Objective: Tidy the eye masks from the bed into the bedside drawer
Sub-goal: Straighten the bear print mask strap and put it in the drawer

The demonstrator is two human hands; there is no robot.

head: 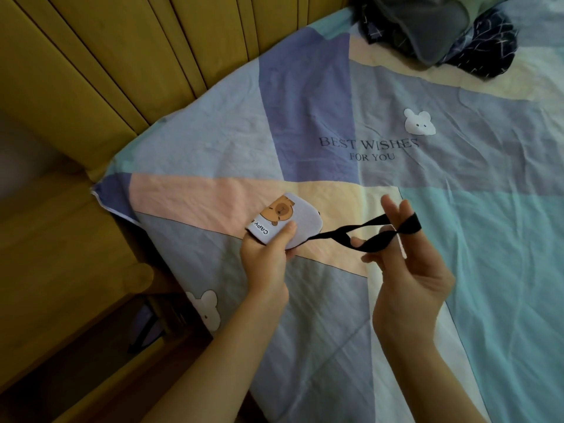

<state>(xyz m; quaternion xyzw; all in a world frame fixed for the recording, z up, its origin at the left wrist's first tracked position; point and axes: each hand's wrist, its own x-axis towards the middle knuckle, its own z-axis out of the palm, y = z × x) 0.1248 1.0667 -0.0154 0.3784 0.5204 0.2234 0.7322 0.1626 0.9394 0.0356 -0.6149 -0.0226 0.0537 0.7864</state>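
A folded lilac eye mask [297, 222] with a brown capybara print is pinched in my left hand [268, 254] just above the bed. Its black elastic strap [375, 236] stretches to the right, twisted once and looped over the fingers of my right hand [406, 267]. In the dark open drawer [100, 358] at the lower left lies another lilac mask [145, 323] with a black strap. A grey eye mask [433, 29] rests on dark patterned cloth at the top right of the bed.
The bed carries a patchwork quilt [396, 166] in pastel blocks with white bear prints and lettering. A padded yellow headboard [122, 56] runs along the upper left. The yellow bedside cabinet [45, 254] stands at the left, beside the quilt's corner.
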